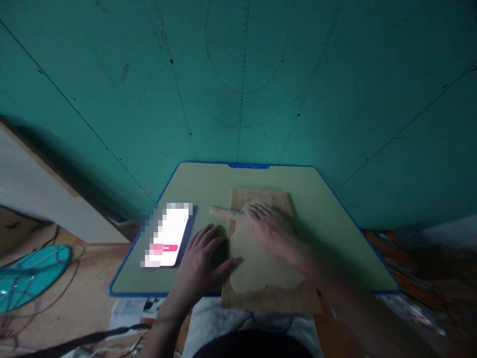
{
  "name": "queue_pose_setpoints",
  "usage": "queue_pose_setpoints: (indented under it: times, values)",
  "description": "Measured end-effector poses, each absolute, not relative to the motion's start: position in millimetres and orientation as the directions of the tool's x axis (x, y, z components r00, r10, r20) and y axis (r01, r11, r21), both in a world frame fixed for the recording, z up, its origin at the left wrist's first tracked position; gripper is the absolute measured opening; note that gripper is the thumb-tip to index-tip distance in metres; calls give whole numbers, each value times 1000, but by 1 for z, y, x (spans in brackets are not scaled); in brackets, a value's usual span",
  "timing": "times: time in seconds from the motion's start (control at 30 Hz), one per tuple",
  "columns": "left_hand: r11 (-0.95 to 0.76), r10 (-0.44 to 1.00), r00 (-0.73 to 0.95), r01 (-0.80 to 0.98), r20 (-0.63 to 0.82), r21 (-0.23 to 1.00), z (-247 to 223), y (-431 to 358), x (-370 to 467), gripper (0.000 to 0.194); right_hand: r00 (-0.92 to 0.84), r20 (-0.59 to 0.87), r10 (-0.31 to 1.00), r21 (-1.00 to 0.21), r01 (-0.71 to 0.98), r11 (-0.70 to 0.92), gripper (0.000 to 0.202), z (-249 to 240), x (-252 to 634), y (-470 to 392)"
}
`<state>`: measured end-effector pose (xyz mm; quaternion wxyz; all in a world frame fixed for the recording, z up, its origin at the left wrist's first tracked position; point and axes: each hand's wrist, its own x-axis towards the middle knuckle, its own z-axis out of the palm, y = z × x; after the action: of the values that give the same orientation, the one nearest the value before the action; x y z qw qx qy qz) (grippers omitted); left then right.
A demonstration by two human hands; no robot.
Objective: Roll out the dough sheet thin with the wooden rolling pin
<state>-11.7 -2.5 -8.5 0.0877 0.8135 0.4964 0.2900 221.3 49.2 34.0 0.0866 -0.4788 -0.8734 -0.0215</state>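
Note:
A flat, pale sheet of dough (261, 263) with a wavy edge lies on a wooden board (261, 301). Across its upper part rests a thin rolling pin (223, 213), its left end sticking out past the board. My right hand (270, 226) lies over the pin and the dough's top, fingers extended and palm down; the pin's right part is hidden beneath it. At the board's left edge, my left hand (206, 253) has its fingers spread, with the thumb touching the dough's edge and the other fingers on the table.
Left of my left hand, a phone (169, 236) with a bright screen lies on the blue-edged table (324, 199). A green wall (242, 99) stands behind. Cables and a turquoise round object (33, 278) are on the floor at left.

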Motion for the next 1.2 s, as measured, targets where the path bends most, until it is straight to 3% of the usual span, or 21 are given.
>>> queue_pose_setpoints:
  times: [0.33,0.63,0.87,1.07,1.2]
  values:
    - [-498,862,357,731,361,467,1,-5,-10,42,-467,248,849,-27,872,488,33,27,237,0]
    - [-503,854,355,749,381,431,-12,-2,-13,46,-398,156,904,-44,912,409,55,37,239,82]
    - [-504,849,344,754,401,421,-13,-2,-12,45,-504,190,842,-115,841,529,27,36,222,72]
    - [-509,847,355,759,396,407,-13,-3,-12,45,-463,268,845,-140,849,510,29,27,246,29]
    - [-485,860,313,745,402,458,-12,-6,-15,60,-488,300,820,-108,837,537,28,20,254,-1]
